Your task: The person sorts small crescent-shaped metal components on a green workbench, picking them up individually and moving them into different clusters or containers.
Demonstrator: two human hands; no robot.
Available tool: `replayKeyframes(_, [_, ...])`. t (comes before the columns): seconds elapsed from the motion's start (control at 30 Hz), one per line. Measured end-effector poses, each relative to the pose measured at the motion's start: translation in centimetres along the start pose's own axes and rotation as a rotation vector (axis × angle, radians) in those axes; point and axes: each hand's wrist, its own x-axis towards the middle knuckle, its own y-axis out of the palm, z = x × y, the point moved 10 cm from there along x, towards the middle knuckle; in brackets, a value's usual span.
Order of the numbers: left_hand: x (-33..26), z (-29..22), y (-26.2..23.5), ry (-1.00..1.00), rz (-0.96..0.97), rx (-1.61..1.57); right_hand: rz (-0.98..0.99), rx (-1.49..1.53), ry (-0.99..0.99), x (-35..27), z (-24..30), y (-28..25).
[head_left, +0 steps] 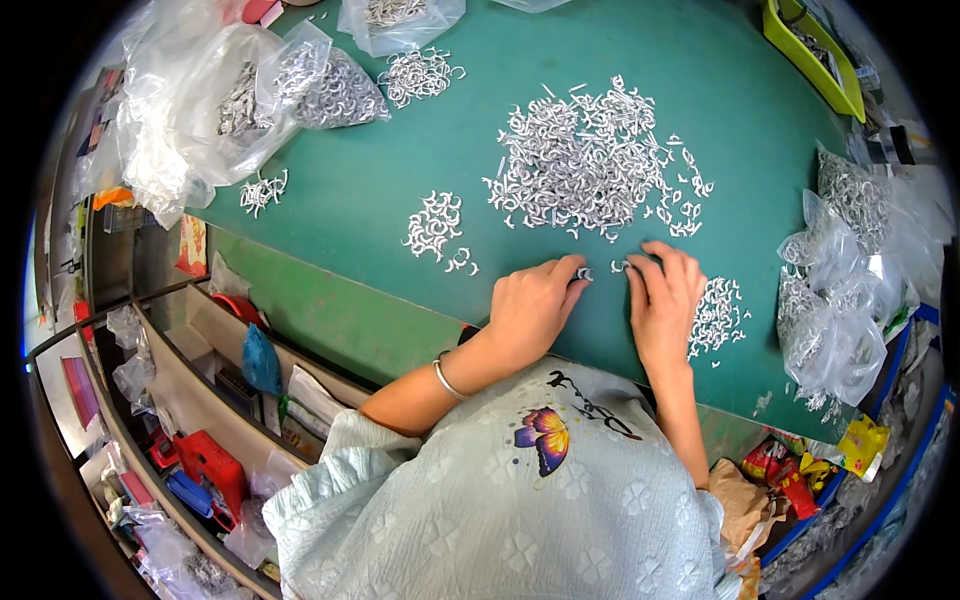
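My left hand (530, 308) is closed in a pinch at the table's near side, with a small curved silver metal piece (584, 274) at its thumb and fingertip. A hand's width to the right, my right hand (664, 305) has its fingers bent round another curved metal piece (619, 266) that shows at the fingertips. Just beyond both hands lies a large heap of curved metal pieces (580, 160). One smaller pile (433, 226) is left of my left hand, and another pile (717, 318) lies right beside my right hand, partly hidden by it.
The green tabletop (340, 200) carries a small pile (263, 192) and another pile (418, 76) on the left. Clear bags of metal pieces (335, 88) sit at the far left, more bags (835, 300) at the right edge. A yellow-green bin (815, 60) stands far right.
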Motion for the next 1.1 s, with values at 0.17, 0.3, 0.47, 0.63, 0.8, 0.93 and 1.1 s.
replayKeyframes(0.17, [-0.1,0.1,0.2,0.006,-0.015,-0.009,-0.019,-0.032,0.103,-1.5,-2.1,-2.1])
replayKeyframes(0.3, [0.3,-0.2,0.3,0.042,-0.035,-0.043,0.036,-0.208,0.247,-3.3,-4.1,-3.2])
replayKeyframes(0.47, [1.0,-1.0,1.5,0.004,0.055,-0.060,0.042,-0.150,0.211,-1.7,-1.5,-3.0])
replayKeyframes(0.63, [0.0,0.2,0.1,-0.062,0.051,-0.038,0.075,0.050,-0.037,-0.8,1.7,0.5])
replayKeyframes(0.8, [-0.6,1.2,-0.8,-0.088,0.023,-0.033,-0.024,0.101,0.078,-1.6,-1.0,-0.7])
replayKeyframes(0.93, [-0.1,0.1,-0.5,0.004,-0.045,-0.060,0.036,0.164,-0.120,0.8,2.8,1.5])
replayKeyframes(1.1, [-0.5,0.6,-0.5,-0.048,0.020,-0.060,-0.032,0.112,-0.050,1.7,-1.2,0.7])
